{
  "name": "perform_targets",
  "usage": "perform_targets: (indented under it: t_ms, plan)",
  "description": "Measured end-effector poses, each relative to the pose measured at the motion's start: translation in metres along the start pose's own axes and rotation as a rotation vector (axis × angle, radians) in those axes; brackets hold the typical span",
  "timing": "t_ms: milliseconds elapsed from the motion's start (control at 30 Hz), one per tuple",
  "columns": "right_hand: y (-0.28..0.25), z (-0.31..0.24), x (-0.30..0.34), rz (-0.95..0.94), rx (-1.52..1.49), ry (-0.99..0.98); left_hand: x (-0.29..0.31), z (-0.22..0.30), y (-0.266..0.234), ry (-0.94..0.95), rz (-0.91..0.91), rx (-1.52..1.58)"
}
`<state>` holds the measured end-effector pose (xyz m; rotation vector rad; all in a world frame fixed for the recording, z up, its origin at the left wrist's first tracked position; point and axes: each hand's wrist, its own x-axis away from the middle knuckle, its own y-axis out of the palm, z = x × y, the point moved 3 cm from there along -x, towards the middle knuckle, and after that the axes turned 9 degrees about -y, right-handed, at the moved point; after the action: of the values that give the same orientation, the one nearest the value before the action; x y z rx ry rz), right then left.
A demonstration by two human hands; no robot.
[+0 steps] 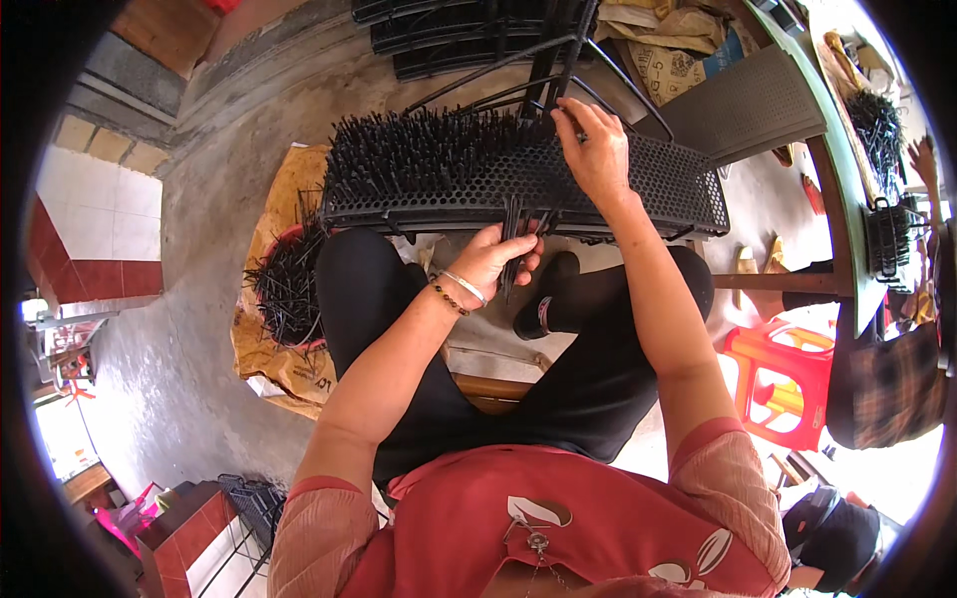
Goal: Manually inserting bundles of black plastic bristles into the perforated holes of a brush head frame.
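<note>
A long black perforated rack (658, 179) lies across in front of my knees. Its left part is packed with upright thin black sticks (409, 154), while bare holes show on the right part. My left hand (488, 261) is closed around a bundle of thin black sticks (512, 239) at the rack's near edge. Over the rack, where the packed sticks end, my right hand (595, 149) has its thumb and fingers pinched together. Whatever sits between those fingertips is too small and dark to make out.
To the left, a red basin (317, 344) of loose black sticks stands on a yellow sack (261, 329). Black racks (449, 45) are stacked beyond. On the right are a green-edged table (842, 199), a red stool (783, 384) and another person's hand (922, 157).
</note>
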<state>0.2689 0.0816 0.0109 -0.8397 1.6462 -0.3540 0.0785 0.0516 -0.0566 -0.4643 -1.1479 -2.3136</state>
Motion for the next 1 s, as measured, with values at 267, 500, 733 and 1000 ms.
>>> perform_targets:
  t_ms: [267,500,733,1000]
  plan:
    - [0.003,0.002,0.002,0.036,0.053,0.001,0.003,0.004,0.006,-0.047,-0.054,-0.029]
    - [-0.014,-0.004,-0.009,-0.094,-0.198,0.218,0.002,0.005,0.001,0.016,-0.103,0.011]
    - [-0.013,-0.014,0.017,-0.548,-0.831,0.571,0.002,0.011,0.004,0.084,-0.076,0.000]
    - [-0.035,0.040,-0.004,0.170,-0.716,0.551,0.002,0.008,0.004,-0.071,-0.110,-0.059]
